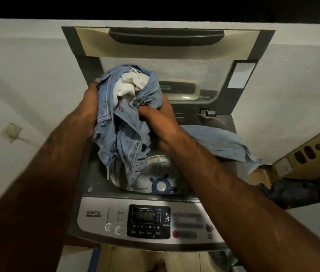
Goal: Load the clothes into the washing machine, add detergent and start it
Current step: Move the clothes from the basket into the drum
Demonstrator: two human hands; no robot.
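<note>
While my bare forearms reach out over the washing machine (96,173), its control panel (100,216) lies nearest me: a smooth silver band with round buttons and a glossy black display (146,215) whose digits are too blurred to read. Just past it the drum (155,169) opens, shiny metal with a ridged floor and a blue, spoked pulsator hub (161,186) at the bottom.

Above that opening I hold a denim bundle (119,130) between both hands. My left hand (91,107) clasps its left side, palm flat against the fabric and fingers curled round the far edge. My right hand (155,116) grips the other side, fingers clenched deep into the folds so that only knuckles and thumb show. The denim is faded blue, thick and crumpled, with pale stitched seams and a metal stud. Its lower end hangs down into the mouth of the drum, and I cannot tell whether it touches the bottom. A soft white cloth (129,85) sits bunched in the top of the bundle, wrapped by the denim.

To the right, a thinner pale blue garment (220,142) is draped over the machine's right rim, its frayed edge hanging outside.

Farther back the lid (165,50) stands folded upright, a cream and grey frame with a dark curved handle and a cloudy window. Behind it is a rough white wall (27,75) with a wall socket (12,132) on the left. A cardboard box (312,150) stands at the right.
</note>
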